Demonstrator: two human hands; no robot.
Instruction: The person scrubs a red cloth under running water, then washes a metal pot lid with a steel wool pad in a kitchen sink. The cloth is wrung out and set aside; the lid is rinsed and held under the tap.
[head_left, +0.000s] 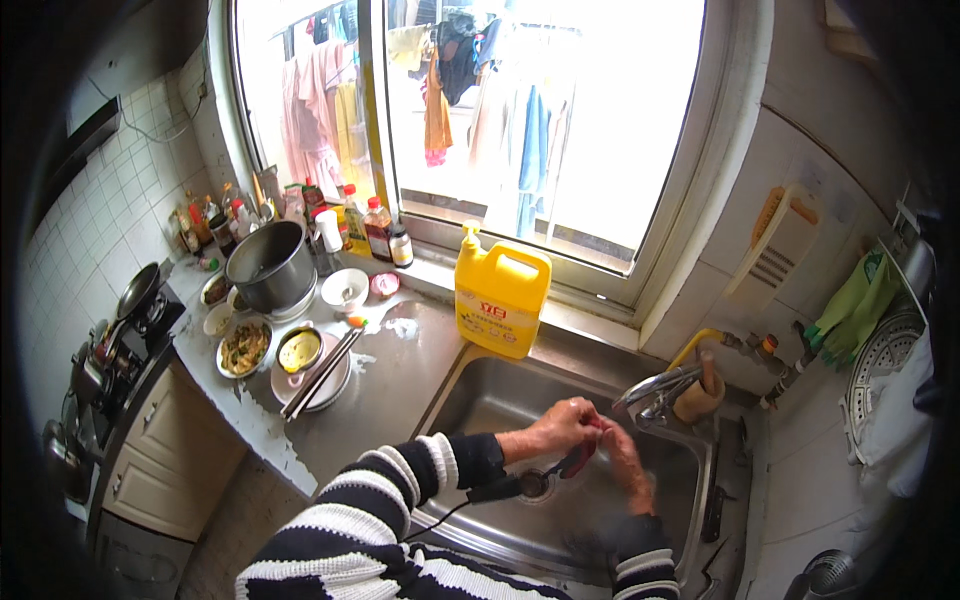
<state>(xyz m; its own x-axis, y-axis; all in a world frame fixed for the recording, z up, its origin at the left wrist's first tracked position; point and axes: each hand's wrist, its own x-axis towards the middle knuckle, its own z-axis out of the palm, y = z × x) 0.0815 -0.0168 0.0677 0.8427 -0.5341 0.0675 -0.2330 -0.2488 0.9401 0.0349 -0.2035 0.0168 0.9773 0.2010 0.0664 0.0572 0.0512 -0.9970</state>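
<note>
Over the stainless steel sink (487, 390), my left hand (559, 431) and my right hand (619, 450) meet near the faucet (652, 386). Between them hangs a dark reddish item (577, 457), blurred and partly covered by the fingers; its kind is unclear. The fingers of my left hand are closed on its upper end. My right hand's fingers touch the left ones, and their grip cannot be made out. The drain (534, 484) lies below. A black device with a cable (495, 489) is at my left wrist.
A yellow detergent jug (502, 300) stands behind the sink. On the left counter are a dark pot (270, 262), a plate of food (244, 346), a white bowl (345, 289) and chopsticks (322, 373) across a stacked bowl. Green gloves (855, 300) hang at right.
</note>
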